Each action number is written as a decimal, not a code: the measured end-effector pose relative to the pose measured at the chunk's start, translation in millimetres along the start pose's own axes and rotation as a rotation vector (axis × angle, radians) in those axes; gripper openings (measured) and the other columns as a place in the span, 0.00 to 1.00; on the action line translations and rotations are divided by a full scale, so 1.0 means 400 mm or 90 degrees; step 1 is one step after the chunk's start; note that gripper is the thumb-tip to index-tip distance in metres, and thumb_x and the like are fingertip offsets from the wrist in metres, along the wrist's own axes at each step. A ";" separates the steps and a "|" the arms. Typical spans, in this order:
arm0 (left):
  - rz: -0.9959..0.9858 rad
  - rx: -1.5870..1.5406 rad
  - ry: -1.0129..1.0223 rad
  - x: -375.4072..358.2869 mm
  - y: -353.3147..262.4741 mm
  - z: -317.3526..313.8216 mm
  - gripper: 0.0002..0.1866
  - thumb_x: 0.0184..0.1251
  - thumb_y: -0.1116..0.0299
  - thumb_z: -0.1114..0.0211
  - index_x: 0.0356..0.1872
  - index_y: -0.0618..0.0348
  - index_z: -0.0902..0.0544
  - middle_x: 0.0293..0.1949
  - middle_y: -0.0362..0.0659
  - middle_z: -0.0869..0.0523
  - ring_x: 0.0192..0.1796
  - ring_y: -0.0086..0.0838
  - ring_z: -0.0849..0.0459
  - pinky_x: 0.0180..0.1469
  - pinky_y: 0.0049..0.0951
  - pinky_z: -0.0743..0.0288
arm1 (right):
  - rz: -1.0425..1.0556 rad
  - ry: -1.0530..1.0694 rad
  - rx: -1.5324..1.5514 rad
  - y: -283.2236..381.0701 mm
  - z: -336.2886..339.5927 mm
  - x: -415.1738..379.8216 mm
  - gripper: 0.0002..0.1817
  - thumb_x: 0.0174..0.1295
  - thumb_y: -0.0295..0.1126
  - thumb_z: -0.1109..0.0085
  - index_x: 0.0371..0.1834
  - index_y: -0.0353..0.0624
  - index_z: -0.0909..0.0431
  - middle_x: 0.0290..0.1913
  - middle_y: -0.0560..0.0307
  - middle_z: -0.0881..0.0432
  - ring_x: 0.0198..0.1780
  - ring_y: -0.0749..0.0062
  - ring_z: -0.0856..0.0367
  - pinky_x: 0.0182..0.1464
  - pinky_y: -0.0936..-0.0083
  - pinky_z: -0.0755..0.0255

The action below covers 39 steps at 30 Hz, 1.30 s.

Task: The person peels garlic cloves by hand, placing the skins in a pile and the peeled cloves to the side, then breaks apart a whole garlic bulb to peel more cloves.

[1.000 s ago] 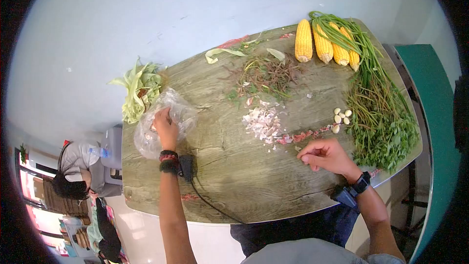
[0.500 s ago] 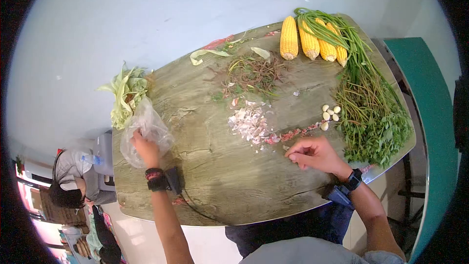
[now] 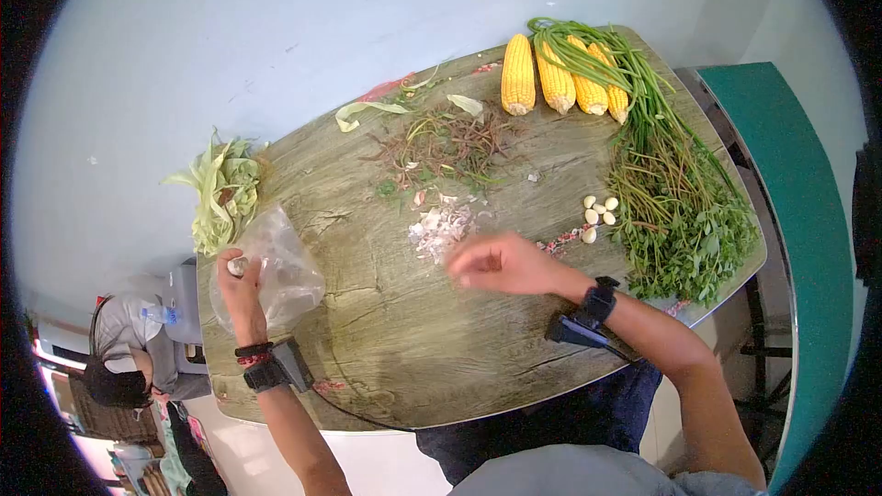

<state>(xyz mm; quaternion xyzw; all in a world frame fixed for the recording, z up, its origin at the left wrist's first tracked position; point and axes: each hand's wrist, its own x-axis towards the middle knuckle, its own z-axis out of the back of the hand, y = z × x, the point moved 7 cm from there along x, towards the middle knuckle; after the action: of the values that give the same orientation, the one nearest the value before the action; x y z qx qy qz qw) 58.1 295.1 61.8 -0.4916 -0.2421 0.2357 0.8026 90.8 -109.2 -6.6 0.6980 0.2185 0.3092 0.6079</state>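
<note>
At the left of the table, my left hand [image 3: 243, 294] is closed around a whitish garlic bulb [image 3: 237, 266]. A clear plastic bag [image 3: 289, 266] lies right beside that hand. My right hand [image 3: 503, 264], smeared by motion, is over the table's middle, at the lower edge of a pile of garlic skins [image 3: 439, 228]. Several peeled garlic cloves [image 3: 590, 235] sit in a small group to its right.
Corn cobs [image 3: 518, 78] and long green beans [image 3: 588, 55] lie at the back right, above a heap of leafy greens [image 3: 698, 239]. Plant trimmings [image 3: 450, 142] cover the back middle. Corn husks [image 3: 220, 193] stand at the left edge. A person [image 3: 138, 349] is beyond the table.
My left hand has lifted out of the bag area with a garlic bulb in it. My right hand has swung left from near the cloves toward the skins. The view has shifted slightly.
</note>
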 end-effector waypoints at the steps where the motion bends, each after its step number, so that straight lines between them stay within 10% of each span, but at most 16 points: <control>1: 0.021 -0.036 -0.041 -0.014 -0.011 0.003 0.14 0.60 0.77 0.35 0.45 0.61 0.28 0.37 0.38 0.27 0.30 0.22 0.30 0.33 0.22 0.33 | 0.009 -0.010 -0.016 0.009 0.013 0.008 0.09 0.63 0.25 0.40 0.47 0.41 0.17 0.47 0.60 0.17 0.49 0.80 0.21 0.50 0.81 0.27; 5: -0.298 0.164 -0.283 -0.060 -0.083 0.078 0.13 0.63 0.74 0.35 0.46 0.62 0.27 0.40 0.39 0.26 0.31 0.21 0.30 0.32 0.21 0.34 | -0.011 -0.010 0.001 0.048 0.022 0.006 0.11 0.64 0.27 0.40 0.49 0.39 0.19 0.48 0.59 0.16 0.50 0.79 0.21 0.54 0.78 0.28; 11: -0.430 0.134 -0.327 -0.192 -0.233 0.072 0.11 0.66 0.73 0.37 0.46 0.61 0.27 0.38 0.37 0.25 0.29 0.19 0.30 0.31 0.19 0.35 | -0.197 0.214 0.005 0.006 -0.096 -0.017 0.13 0.64 0.25 0.40 0.52 0.39 0.20 0.49 0.57 0.17 0.53 0.78 0.23 0.55 0.78 0.29; 13: -0.208 -0.065 -0.168 -0.201 -0.222 0.038 0.10 0.66 0.74 0.37 0.46 0.59 0.26 0.35 0.34 0.25 0.27 0.17 0.32 0.28 0.17 0.36 | -0.227 0.219 -0.018 0.000 -0.111 0.000 0.14 0.64 0.25 0.41 0.53 0.39 0.21 0.49 0.57 0.17 0.52 0.77 0.22 0.55 0.78 0.28; 16: 0.057 -0.132 0.096 -0.251 -0.171 -0.100 0.13 0.62 0.76 0.38 0.47 0.56 0.25 0.36 0.33 0.26 0.25 0.13 0.36 0.26 0.15 0.39 | 0.076 0.057 -0.167 -0.008 -0.048 0.075 0.15 0.65 0.26 0.41 0.55 0.40 0.22 0.47 0.58 0.16 0.51 0.76 0.20 0.54 0.78 0.27; 22: 0.146 -0.302 0.506 -0.434 -0.140 -0.393 0.20 0.59 0.81 0.43 0.53 0.55 0.30 0.37 0.35 0.26 0.35 0.19 0.27 0.35 0.19 0.32 | 0.025 -0.157 0.083 0.061 0.082 0.055 0.13 0.66 0.28 0.42 0.53 0.42 0.20 0.52 0.58 0.18 0.47 0.78 0.19 0.53 0.78 0.26; 25: 0.198 -0.401 0.630 -0.486 -0.143 -0.490 0.19 0.67 0.80 0.47 0.58 0.57 0.35 0.40 0.39 0.25 0.38 0.22 0.23 0.38 0.20 0.29 | -0.052 -0.245 0.092 0.075 0.116 0.013 0.14 0.65 0.23 0.44 0.53 0.38 0.21 0.36 0.64 0.18 0.35 0.82 0.24 0.47 0.80 0.26; 39: -0.030 -0.328 0.563 -0.443 -0.121 -0.623 0.15 0.65 0.78 0.36 0.47 0.59 0.32 0.36 0.40 0.19 0.33 0.24 0.18 0.32 0.24 0.25 | -0.012 -0.082 -0.184 0.079 0.075 -0.017 0.25 0.50 0.21 0.29 0.55 0.41 0.21 0.46 0.63 0.28 0.38 0.86 0.28 0.38 0.88 0.29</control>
<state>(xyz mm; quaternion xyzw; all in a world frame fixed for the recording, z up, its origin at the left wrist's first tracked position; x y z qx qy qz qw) 82.6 -2.0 -21.7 -0.7206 0.0593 -0.0800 0.6862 104.9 -140.4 21.1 0.6196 0.1387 0.2861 0.7177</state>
